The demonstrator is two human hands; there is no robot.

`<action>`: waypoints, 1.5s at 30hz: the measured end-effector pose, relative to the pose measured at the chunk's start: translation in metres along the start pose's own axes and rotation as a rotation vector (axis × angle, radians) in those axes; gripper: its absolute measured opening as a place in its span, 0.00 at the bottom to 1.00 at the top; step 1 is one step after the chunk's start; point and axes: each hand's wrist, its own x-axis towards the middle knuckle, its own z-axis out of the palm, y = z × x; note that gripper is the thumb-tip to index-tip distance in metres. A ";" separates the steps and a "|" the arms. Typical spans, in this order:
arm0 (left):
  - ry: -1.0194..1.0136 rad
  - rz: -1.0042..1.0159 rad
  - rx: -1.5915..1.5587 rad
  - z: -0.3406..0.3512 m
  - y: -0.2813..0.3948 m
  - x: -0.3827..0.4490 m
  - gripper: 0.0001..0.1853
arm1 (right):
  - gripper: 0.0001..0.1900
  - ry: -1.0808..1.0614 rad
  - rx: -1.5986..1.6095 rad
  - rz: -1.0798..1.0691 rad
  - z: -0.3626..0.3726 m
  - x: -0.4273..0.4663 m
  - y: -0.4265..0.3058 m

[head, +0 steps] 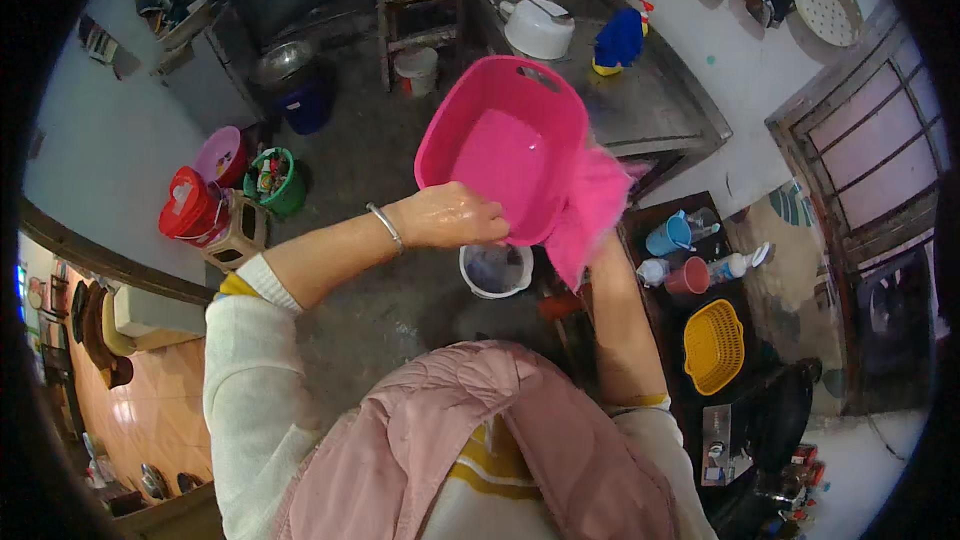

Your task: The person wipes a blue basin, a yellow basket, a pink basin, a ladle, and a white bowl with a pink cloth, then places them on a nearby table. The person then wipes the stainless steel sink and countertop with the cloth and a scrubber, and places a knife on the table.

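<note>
A bright pink plastic basin with a handle slot in its far wall is held up in front of me, tilted so its bare inside faces me. My left hand grips its near rim, a silver bangle on the wrist and a wet shine on the skin. At the basin's right side hangs a pink cloth. My right hand is behind that cloth, pressing it against the basin's outer wall; the fingers are hidden. On the floor below stands a white bucket, partly covered by the basin.
Ahead is a metal sink counter with a white pot and a blue cloth over a bottle. Cups and a yellow basket sit on a dark table at right. Left stand a green bin and a red bucket.
</note>
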 end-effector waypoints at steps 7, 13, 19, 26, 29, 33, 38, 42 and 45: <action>-0.249 0.026 0.128 -0.006 0.007 0.025 0.16 | 0.25 0.398 -0.156 0.144 -0.012 0.016 0.069; 0.668 -1.010 -0.409 0.004 0.044 0.007 0.46 | 0.19 0.741 -0.002 -0.400 0.006 0.025 0.052; 1.206 -1.089 -1.684 0.057 0.041 0.031 0.35 | 0.30 0.601 -0.228 -0.482 0.035 0.015 0.067; 0.885 -1.316 -1.344 0.072 0.033 0.005 0.35 | 0.30 0.706 -0.395 -0.536 -0.022 0.035 0.048; 0.742 -1.192 -1.186 0.067 0.030 -0.021 0.38 | 0.29 0.722 -0.634 -0.537 -0.060 0.034 0.002; 0.449 -1.180 -0.847 0.048 0.011 -0.046 0.39 | 0.33 0.586 -1.361 -0.561 -0.070 0.022 -0.035; 0.303 -1.024 -0.555 0.002 -0.026 -0.039 0.43 | 0.32 0.564 -1.536 -0.558 -0.043 0.029 -0.075; 0.115 -1.026 -0.437 -0.033 -0.037 -0.019 0.45 | 0.23 0.363 -1.551 -0.686 -0.030 0.035 -0.098; 0.055 -1.008 -0.398 -0.055 -0.044 -0.012 0.47 | 0.18 0.261 -1.570 -0.744 -0.030 0.036 -0.100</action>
